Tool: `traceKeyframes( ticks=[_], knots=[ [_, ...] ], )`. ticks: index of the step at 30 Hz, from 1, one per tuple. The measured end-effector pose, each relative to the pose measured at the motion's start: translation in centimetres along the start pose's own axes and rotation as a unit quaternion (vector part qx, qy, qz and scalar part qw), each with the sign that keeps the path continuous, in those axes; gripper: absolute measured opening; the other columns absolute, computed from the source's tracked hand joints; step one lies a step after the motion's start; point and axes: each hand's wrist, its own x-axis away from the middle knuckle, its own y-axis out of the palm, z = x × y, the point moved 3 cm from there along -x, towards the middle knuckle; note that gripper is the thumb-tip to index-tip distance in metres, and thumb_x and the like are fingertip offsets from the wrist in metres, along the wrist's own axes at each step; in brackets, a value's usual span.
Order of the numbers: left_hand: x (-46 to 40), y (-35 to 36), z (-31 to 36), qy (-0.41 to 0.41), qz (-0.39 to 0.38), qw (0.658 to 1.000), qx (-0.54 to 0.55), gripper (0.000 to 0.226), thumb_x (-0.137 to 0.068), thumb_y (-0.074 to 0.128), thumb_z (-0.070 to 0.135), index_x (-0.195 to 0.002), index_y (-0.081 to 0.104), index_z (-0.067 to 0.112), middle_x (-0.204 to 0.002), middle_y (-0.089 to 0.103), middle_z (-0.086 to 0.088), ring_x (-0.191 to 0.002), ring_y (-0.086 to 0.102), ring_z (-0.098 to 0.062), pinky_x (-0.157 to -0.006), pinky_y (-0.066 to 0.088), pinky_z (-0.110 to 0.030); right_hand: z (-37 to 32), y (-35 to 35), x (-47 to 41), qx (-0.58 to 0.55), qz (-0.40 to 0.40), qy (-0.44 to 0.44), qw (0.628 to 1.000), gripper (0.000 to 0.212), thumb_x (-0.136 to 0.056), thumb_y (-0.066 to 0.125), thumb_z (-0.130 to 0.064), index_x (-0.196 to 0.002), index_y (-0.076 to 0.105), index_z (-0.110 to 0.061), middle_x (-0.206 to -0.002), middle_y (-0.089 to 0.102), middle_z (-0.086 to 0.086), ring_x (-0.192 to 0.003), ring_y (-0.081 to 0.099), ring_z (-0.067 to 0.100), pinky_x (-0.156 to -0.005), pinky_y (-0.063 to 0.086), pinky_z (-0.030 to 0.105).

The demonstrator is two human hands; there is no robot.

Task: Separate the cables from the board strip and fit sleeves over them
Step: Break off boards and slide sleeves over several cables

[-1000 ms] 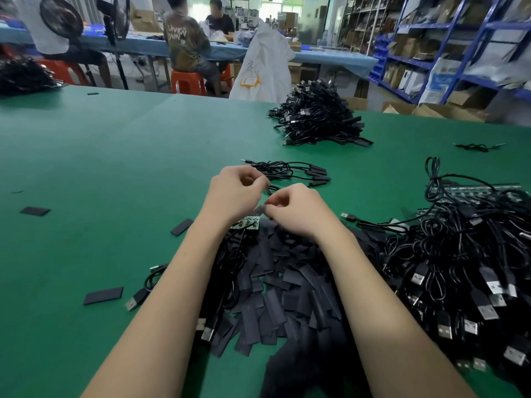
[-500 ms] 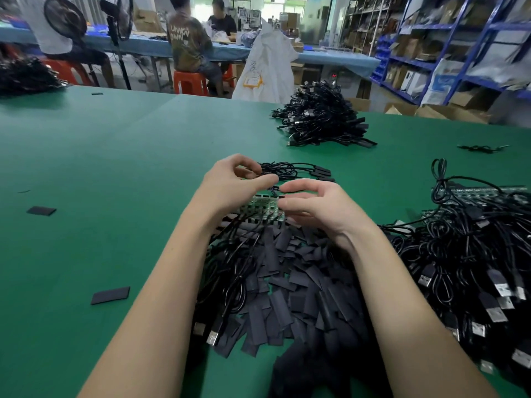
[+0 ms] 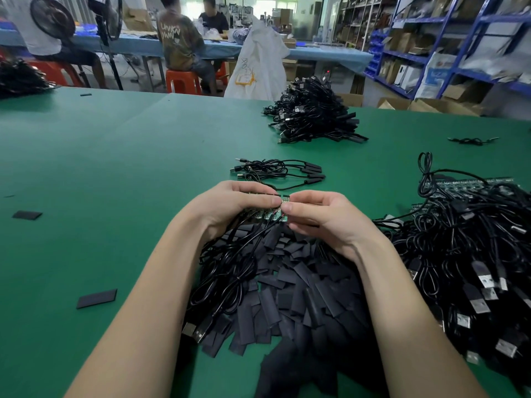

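Green matte surface [image 3: 100,173] spreads wide under me, smooth and flat. To my right, a big tangled heap of glossy black cables [image 3: 471,254] with silver USB plugs, lying over green board panels. Right below my wrists, the pile of sleeves [image 3: 301,288]: flat, dull black rectangular tubes, loosely heaped, with a few looped cables draped along its left edge. Farther off, a finished heap [image 3: 313,119] of black leads; nearer, a small bundle [image 3: 278,170] just beyond my fingers. 2 stray sleeves [image 3: 97,297] lie flat at left.

Now the board strip [image 3: 270,212]: a narrow green row of small circuit pieces with thin black wires running down from it, held just above the sleeve pile. My left hand [image 3: 235,205] curls over most of the strip, thumb pressed along its top. My right hand [image 3: 319,216] pinches the strip's right end piece between thumb and forefinger. Both thumbs nearly meet at the strip.
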Motion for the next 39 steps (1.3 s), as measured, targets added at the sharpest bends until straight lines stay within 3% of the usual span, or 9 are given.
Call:
traceKeyframes(
  ticks=[4,9,14,26,35,39],
  knots=[
    [0.2,0.3,0.0,-0.020,-0.006,0.999,0.033,0.025,-0.060,0.083,0.015,-0.085,0.078,0.014,-0.080,0.075,-0.012,-0.061,0.070,-0.019,-0.054,0.055,-0.025,-0.1,0.3,-0.1,-0.021,-0.017,0.019,0.999,0.012,-0.058,0.086,-0.011,-0.066,0.079,-0.017,-0.074,0.072,0.000,-0.064,0.068,0.010,-0.062,0.058,0.020],
    [0.4,0.3,0.3,-0.025,-0.024,0.998,0.061,0.024,-0.064,0.079,0.013,-0.087,0.073,0.012,-0.074,0.074,-0.008,-0.056,0.069,-0.017,-0.050,0.054,-0.024,-0.1,0.6,-0.2,-0.054,-0.034,0.035,0.997,0.015,-0.059,0.084,-0.008,-0.071,0.076,-0.014,-0.074,0.072,0.002,-0.063,0.067,0.011,-0.063,0.059,0.022],
    [0.2,0.5,0.1,-0.038,-0.040,0.995,0.084,0.008,-0.066,0.076,0.012,-0.071,0.079,0.018,-0.070,0.073,-0.005,-0.053,0.069,-0.016,-0.047,0.054,-0.024,0.0,0.9,-0.2,-0.085,-0.050,0.047,0.994,0.010,-0.060,0.082,-0.006,-0.066,0.079,-0.015,-0.076,0.072,0.004,-0.065,0.067,0.011,-0.062,0.058,0.022],
    [0.3,0.2,-0.2,-0.045,-0.069,0.993,0.082,0.010,-0.068,0.075,0.016,-0.067,0.080,0.024,-0.069,0.072,0.002,-0.054,0.067,-0.012,-0.050,0.055,-0.023,0.2,1.4,-0.4,-0.101,-0.053,0.059,0.992,0.011,-0.062,0.082,-0.006,-0.069,0.079,-0.013,-0.075,0.072,0.004,-0.064,0.066,0.010,-0.060,0.058,0.021],
    [0.3,0.2,-0.5,-0.047,-0.107,0.989,0.086,0.010,-0.074,0.077,0.018,-0.070,0.079,0.028,-0.073,0.072,0.007,-0.060,0.068,-0.008,-0.057,0.054,-0.021,0.2,1.7,-0.3,-0.129,-0.059,0.064,0.988,0.009,-0.063,0.082,-0.006,-0.068,0.080,-0.014,-0.073,0.072,0.003,-0.062,0.067,0.010,-0.061,0.058,0.022],
    [-0.1,-0.2,-0.9,-0.049,-0.068,0.989,0.120,0.011,-0.071,0.082,0.020,-0.079,0.080,0.027,-0.085,0.072,0.002,-0.072,0.067,-0.014,-0.077,0.051,-0.031,-0.2,1.7,-0.1,-0.115,-0.074,0.051,0.989,0.010,-0.064,0.084,-0.009,-0.071,0.081,-0.016,-0.077,0.074,0.002,-0.066,0.069,0.009,-0.063,0.058,0.021]
  ],
)
